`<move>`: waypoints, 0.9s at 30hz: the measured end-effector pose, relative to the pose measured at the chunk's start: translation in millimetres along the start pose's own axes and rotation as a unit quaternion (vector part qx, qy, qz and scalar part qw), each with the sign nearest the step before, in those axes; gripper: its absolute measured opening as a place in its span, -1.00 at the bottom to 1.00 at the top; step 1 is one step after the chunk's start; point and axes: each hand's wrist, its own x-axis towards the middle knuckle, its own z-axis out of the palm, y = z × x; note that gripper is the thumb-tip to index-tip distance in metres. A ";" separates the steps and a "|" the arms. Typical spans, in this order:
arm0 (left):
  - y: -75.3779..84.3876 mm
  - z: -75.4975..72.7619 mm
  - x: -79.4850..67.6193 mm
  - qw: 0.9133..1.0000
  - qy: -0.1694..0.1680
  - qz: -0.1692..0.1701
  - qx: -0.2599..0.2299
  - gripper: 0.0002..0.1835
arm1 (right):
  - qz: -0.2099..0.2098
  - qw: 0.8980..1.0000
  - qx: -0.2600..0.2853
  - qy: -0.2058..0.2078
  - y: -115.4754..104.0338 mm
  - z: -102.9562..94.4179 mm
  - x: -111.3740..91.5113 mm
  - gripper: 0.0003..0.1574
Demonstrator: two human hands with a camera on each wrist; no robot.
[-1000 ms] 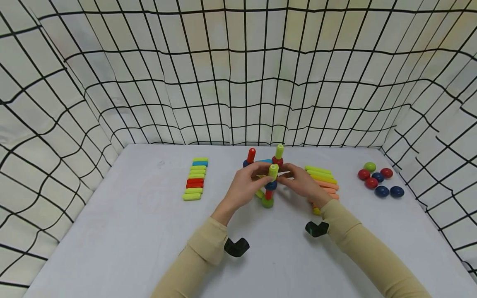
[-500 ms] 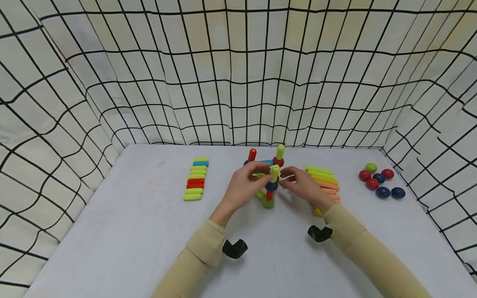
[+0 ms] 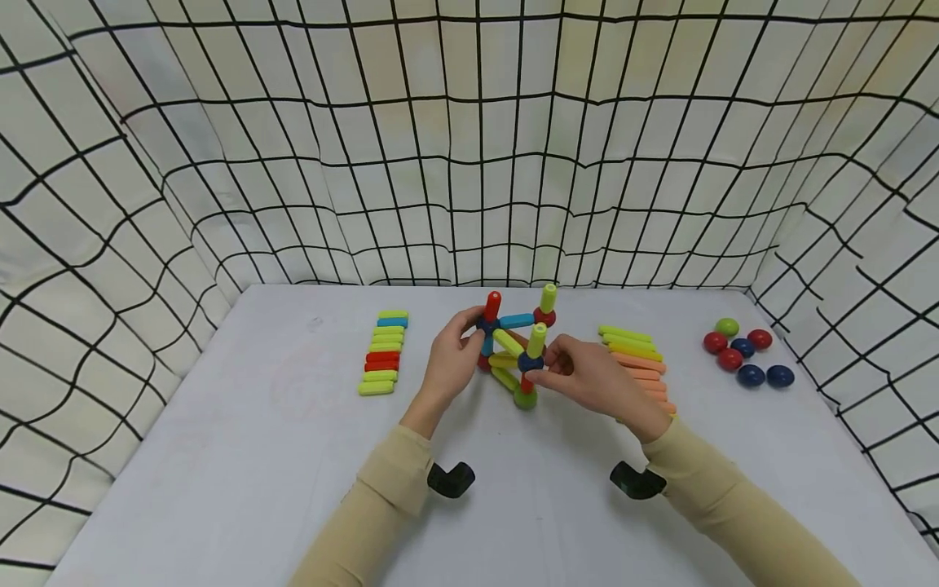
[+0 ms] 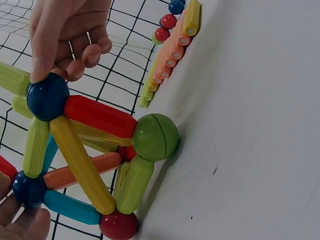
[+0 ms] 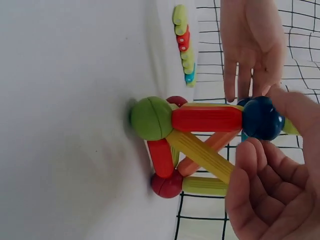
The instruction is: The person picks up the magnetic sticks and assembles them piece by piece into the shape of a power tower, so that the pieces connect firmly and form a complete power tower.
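A structure of magnetic building sticks and balls stands mid-table, with upright sticks in red (image 3: 493, 306) and light green (image 3: 538, 339) on top. My left hand (image 3: 449, 359) holds its back-left blue ball (image 4: 28, 189), fingers and thumb on either side. At the front, my right hand (image 3: 587, 371) pinches another blue ball (image 5: 262, 118) between thumb and fingers. From that ball a red stick (image 5: 207, 118) runs down to a green ball (image 4: 155, 137) at the base. Yellow, blue and orange sticks brace the sides. A red ball (image 4: 119, 224) forms another base corner.
A column of short sticks (image 3: 385, 346) in green, red and blue lies to the left. Right of the structure are longer yellow and orange sticks (image 3: 638, 359), partly behind the right hand. Several loose balls (image 3: 751, 376) lie farther right. Black netting (image 3: 469, 187) hangs around the table.
The left hand has moved left, from the front light green stick to the back-left blue ball. The right hand has come down and forward onto the front blue ball.
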 end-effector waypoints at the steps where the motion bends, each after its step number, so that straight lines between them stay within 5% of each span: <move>1: -1.0 -0.5 -0.3 1.000 0.000 0.000 0.004 -0.58 | -0.002 1.000 -0.004 0.011 0.5 0.0 0.2 -0.60; 11: 0.1 3.9 -10.1 0.996 0.012 0.060 0.058 -0.63 | 0.024 0.996 0.033 0.079 26.9 -15.5 5.7 -0.63; 17: -0.5 14.2 -14.5 0.997 0.030 0.047 0.050 -0.67 | 0.063 0.992 0.075 0.079 45.1 -22.5 -2.7 -0.49; 23: -2.2 18.3 -15.5 0.998 0.035 0.049 0.035 -0.66 | 0.153 0.973 0.100 0.141 79.8 -56.0 -35.7 -0.30; 27: -1.7 17.1 -15.5 0.998 0.033 0.045 0.040 -0.67 | 0.218 0.953 0.067 0.199 111.9 -79.6 -60.6 -0.25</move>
